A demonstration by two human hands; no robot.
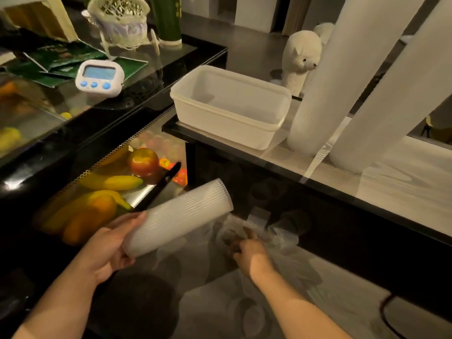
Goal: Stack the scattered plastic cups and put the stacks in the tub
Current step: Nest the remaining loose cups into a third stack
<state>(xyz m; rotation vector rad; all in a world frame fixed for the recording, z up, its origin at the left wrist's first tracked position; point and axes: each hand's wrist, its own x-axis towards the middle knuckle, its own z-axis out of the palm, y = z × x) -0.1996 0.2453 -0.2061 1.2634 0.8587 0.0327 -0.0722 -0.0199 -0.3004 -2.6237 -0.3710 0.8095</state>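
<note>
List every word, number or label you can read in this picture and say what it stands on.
No text here can be read with confidence.
Timer: its screen is lit, but the digits are washed out.
Green leaflets: pale print, too blurred to read.
Green cylinder: light marks on its side, too small to read.
Tub, cup stack: no markings visible.

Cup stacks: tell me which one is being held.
The short stack, tilted in the left hand. The two tall stacks stand untouched beside the tub.
</note>
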